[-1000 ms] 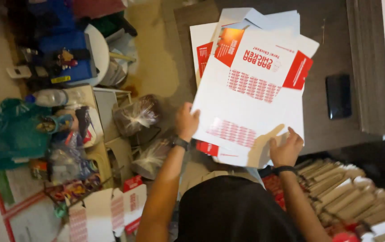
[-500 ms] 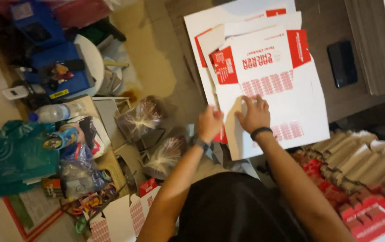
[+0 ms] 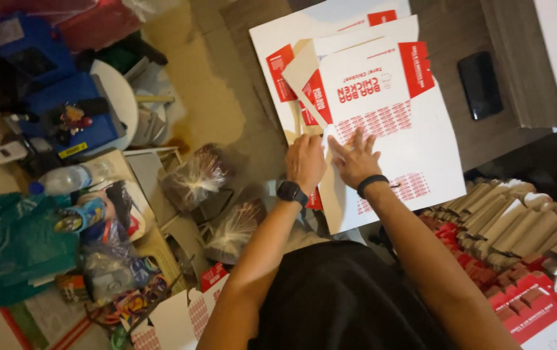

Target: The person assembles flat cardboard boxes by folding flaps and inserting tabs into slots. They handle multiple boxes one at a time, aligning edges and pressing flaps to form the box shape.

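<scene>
A flat white cardboard box blank with red panels (image 3: pixel 388 123) lies on top of a stack of similar blanks on a dark wooden table (image 3: pixel 460 139). My left hand (image 3: pixel 304 162) grips the blank's left flap near its edge, a dark watch on that wrist. My right hand (image 3: pixel 354 159) presses flat on the blank just beside it, fingers spread, a dark band on the wrist. The two hands almost touch. A cardboard flap is folded up at the blank's left side.
A black phone (image 3: pixel 479 84) lies on the table to the right. Folded red and white boxes (image 3: pixel 524 240) are piled at lower right. On the floor at left are clear plastic bags (image 3: pixel 194 178), a water bottle (image 3: pixel 65 181), a green bag (image 3: pixel 13 249) and blue items (image 3: pixel 45 78).
My hands came together from the blank's lower corners to its left flap. The right hand went from curled on the fold to pressing flat with spread fingers. The view shifted.
</scene>
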